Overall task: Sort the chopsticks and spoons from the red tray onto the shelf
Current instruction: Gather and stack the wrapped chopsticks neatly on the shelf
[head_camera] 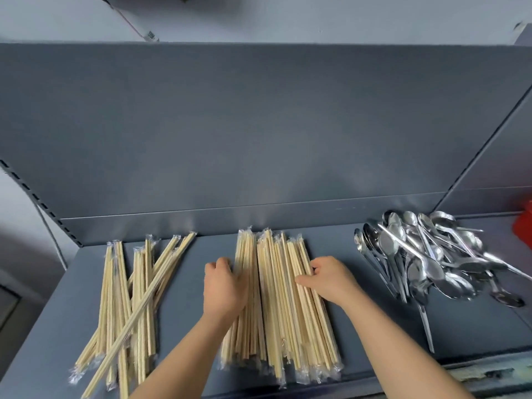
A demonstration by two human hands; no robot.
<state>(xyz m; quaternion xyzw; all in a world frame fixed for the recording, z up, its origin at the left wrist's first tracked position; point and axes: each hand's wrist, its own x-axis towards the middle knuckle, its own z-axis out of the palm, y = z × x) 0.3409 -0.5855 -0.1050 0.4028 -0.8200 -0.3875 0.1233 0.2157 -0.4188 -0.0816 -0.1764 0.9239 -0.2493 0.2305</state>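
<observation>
Shelf (184,300) carried two piles of wrapped chopsticks and one heap of spoons (426,260); single pieces were too many to count. Middle pile (276,300) ran near-to-far, ends toward the back panel (259,139); left pile (129,298) was splayed. Left hand (223,286) and right hand (331,280) gripped the middle pile's edges with curled fingers.

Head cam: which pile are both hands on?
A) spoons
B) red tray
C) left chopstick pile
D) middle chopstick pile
D: the left hand and right hand hold the sides of the middle pile, apart from the spoons.
</observation>
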